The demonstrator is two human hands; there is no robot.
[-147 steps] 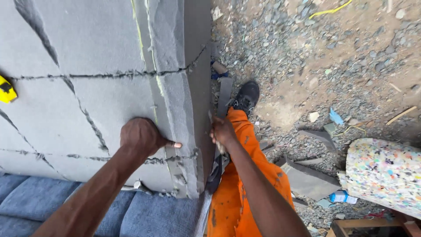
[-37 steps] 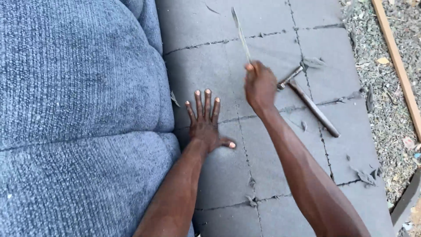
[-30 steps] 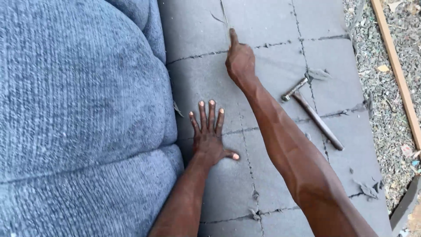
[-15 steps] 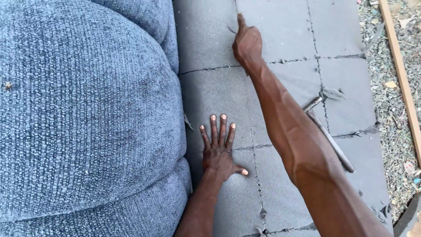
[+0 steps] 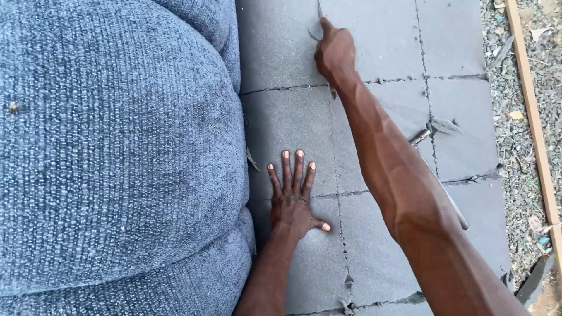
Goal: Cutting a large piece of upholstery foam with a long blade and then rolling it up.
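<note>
— Two hands are in my view, both on the flat grey foam slab [image 5: 281, 117] scored into squares. My left hand [image 5: 294, 196] lies open, palm down and fingers spread, just beside the big blue woven-fabric cushion [image 5: 117, 146] and close to one of the cut lines.

— And the other?

— My right hand [image 5: 335, 50] is reached well forward, closed in a fist around a thin blade [image 5: 319, 8]; only a sliver of it pokes out above the knuckles at the top edge, so I can't say what sort of blade it is. It sits on the long score line that runs back toward me.

— Which step is that, do you reckon?

— I'd judge a cut along that line is in hand, with the left hand pinning the foam. A clean pull would call for steady pressure from the palm and the blade kept in the groove.

— Anything else nearby?

— One dark-handled hammer [image 5: 420, 137] lies on the foam, mostly hidden under my right forearm. A wooden strip [image 5: 530, 99] lies on the gravel [image 5: 515, 164] to the right.
</note>
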